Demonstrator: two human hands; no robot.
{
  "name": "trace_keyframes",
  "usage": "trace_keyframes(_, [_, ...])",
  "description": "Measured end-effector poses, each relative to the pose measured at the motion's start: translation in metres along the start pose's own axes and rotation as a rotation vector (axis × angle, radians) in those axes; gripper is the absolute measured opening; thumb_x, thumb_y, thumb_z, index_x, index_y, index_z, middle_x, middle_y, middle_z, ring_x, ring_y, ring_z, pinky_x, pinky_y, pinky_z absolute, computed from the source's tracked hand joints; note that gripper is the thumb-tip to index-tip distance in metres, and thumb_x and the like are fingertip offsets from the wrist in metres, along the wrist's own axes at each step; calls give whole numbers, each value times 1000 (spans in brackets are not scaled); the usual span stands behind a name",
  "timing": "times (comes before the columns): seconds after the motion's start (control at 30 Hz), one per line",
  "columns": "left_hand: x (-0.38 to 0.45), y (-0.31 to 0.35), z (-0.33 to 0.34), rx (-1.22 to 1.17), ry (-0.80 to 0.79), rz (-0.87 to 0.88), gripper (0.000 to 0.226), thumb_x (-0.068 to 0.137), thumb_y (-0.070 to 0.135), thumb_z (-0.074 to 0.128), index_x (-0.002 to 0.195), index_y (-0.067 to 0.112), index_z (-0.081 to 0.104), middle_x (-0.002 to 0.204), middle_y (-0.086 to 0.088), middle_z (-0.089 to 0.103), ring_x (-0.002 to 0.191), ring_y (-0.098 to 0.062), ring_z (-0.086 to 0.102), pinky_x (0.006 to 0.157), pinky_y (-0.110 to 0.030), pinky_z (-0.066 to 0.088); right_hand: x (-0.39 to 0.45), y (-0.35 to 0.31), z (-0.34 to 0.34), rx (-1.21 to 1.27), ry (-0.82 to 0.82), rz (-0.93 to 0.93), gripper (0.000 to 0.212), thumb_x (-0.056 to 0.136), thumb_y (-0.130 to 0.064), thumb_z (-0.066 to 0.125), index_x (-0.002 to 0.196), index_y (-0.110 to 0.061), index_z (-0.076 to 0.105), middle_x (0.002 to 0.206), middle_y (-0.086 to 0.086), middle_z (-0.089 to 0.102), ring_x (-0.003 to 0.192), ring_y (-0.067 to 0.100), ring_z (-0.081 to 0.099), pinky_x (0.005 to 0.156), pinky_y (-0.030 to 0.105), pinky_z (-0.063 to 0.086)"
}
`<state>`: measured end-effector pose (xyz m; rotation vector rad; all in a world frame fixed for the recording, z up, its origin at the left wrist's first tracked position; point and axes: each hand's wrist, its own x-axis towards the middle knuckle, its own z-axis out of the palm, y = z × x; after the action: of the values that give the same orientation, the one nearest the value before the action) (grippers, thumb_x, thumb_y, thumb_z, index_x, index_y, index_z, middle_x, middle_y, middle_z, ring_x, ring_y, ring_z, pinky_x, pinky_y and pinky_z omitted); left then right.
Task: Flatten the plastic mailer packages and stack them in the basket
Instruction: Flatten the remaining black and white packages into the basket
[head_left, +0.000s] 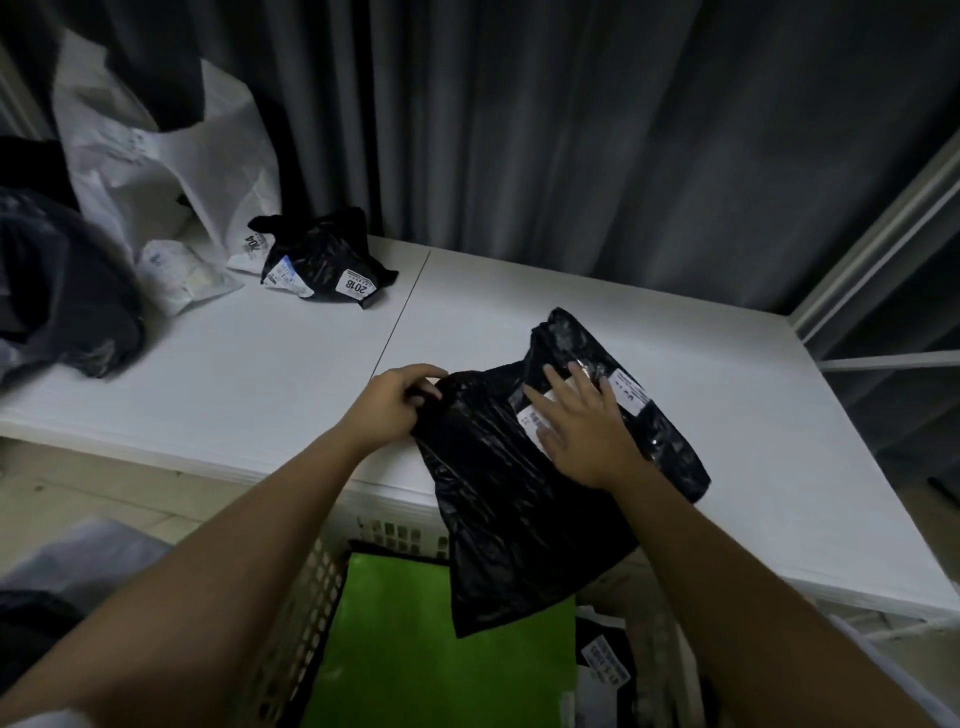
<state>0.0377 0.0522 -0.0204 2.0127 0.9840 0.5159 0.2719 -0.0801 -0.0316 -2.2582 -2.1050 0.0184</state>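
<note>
A large black plastic mailer (498, 499) with white labels lies spread on the white table (239, 374), its lower end hanging over the front edge above the basket. My left hand (395, 402) pinches its upper left corner. My right hand (582, 421) lies flat, fingers straight, pressing on the label area. Below the table edge stands a white perforated basket (311, 613) holding a flat green mailer (431, 654) and a black labelled one (605, 662). A crumpled black mailer (324, 260) marked 2018 sits at the back of the table.
A big white plastic bag (156, 150) and a small white mailer (182, 275) stand at the back left. A dark bundle (57, 291) lies at the left edge. Grey curtains hang behind. A white metal frame (878, 270) rises at the right.
</note>
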Motion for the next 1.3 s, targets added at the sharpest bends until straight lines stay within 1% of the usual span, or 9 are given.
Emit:
trace_keyframes(0.17, [22,-5,-8,-277,-124,-84,43,91,-17,42,112,14,62,93,-2,71,85,-6,64,80,-19,51,39,12,6,-41,-115,-102,78,83,-79,13,151,-44,-3,160,-10,-12,146,17,-20,116,46,-14])
trace_keyframes(0.33, [59,-32,-19,53,306,-173,27,86,-11,53,101,5,69,93,-7,68,90,-21,62,73,-15,43,63,41,28,37,-345,248,80,79,-84,18,145,-52,-12,157,-18,-20,146,25,-21,111,62,-9])
trace_keyframes(0.4, [75,-42,-20,165,344,-197,19,86,-4,58,98,6,69,100,-11,70,98,-27,62,78,-25,45,68,48,32,38,-359,343,81,78,-85,13,146,-51,-15,156,-17,-24,145,28,-23,110,66,-7])
trace_keyframes(0.6, [95,-15,-24,802,72,-268,46,92,21,56,137,18,45,140,-14,39,129,-35,30,103,-41,31,73,49,28,-53,-360,432,86,75,-86,4,147,-45,-18,158,-4,-23,145,34,-20,109,66,-10])
trace_keyframes(0.73, [78,32,-8,919,-108,-146,48,100,40,39,145,25,34,156,-8,19,143,-32,13,113,-50,15,71,26,22,-152,-184,288,74,84,-78,-1,148,-43,-16,159,-2,-22,145,34,-19,110,63,-11])
trace_keyframes(0.87, [28,41,60,857,-315,-257,59,102,46,16,154,22,0,160,-8,-11,146,-34,-16,112,-63,-8,56,-25,31,34,-180,111,58,93,-61,-1,149,-46,-9,160,-6,-19,146,27,-21,113,56,-12])
trace_keyframes(0.97, [3,4,64,891,-250,-266,68,95,63,10,151,30,-13,157,-6,-24,144,-30,-24,110,-63,-13,26,-18,43,30,-205,185,62,89,-67,-4,148,-48,-8,161,-7,-14,147,29,-16,115,56,-7])
trace_keyframes(1.13, [-16,-27,28,882,-87,-489,78,90,70,6,150,26,-19,159,-10,-18,145,-31,-18,113,-57,-7,-8,2,34,3,-243,470,62,96,-62,16,152,-39,0,162,-1,-6,148,29,-9,115,58,-6])
trace_keyframes(1.3, [-32,10,24,606,59,-518,64,98,51,33,140,2,31,143,-18,35,133,-34,30,105,-42,31,-31,-11,20,167,-153,515,58,100,-55,22,153,-35,10,162,5,-3,147,33,-3,117,51,6])
